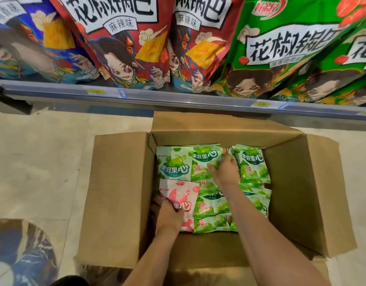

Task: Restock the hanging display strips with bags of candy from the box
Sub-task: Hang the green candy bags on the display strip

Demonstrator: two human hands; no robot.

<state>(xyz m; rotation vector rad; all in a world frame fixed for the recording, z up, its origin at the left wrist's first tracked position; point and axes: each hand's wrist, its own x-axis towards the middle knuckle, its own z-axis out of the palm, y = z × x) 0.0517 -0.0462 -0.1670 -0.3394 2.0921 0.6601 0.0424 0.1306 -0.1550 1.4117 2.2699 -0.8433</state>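
An open cardboard box (120,193) sits on a pale tiled floor (37,162), its four flaps folded outward, directly below the front edge of a store shelf (157,96). Both of the person's bare forearms reach down into it from the near side.

Contents: the box holds small candy bags. Green bags (211,207) fill the middle and right of the box, lying flat and overlapping in loose rows; one green bag (172,164) lies face up in the far left corner. A single pink bag (179,195) lies at the near left, touching the green bags beside it.

Left hand (168,213): placed on the near left part of the pink bag, fingers curled over the bag's left edge and gripping it. The fingertips are hidden beneath the bag.

Right hand (225,172): set down among the green bags at the far centre of the box, between the middle column and the right column. Its fingers are bent and closed on the top of a green bag (202,159) there.

Surroundings: the shelf rail carries yellow price tags (96,91). Standing on the shelf are large snack bags, blue (23,38) at far left, red (126,42) in the centre and green (281,48) at right. A blurred dark shape occupies the near left corner of the view; it cannot be identified.
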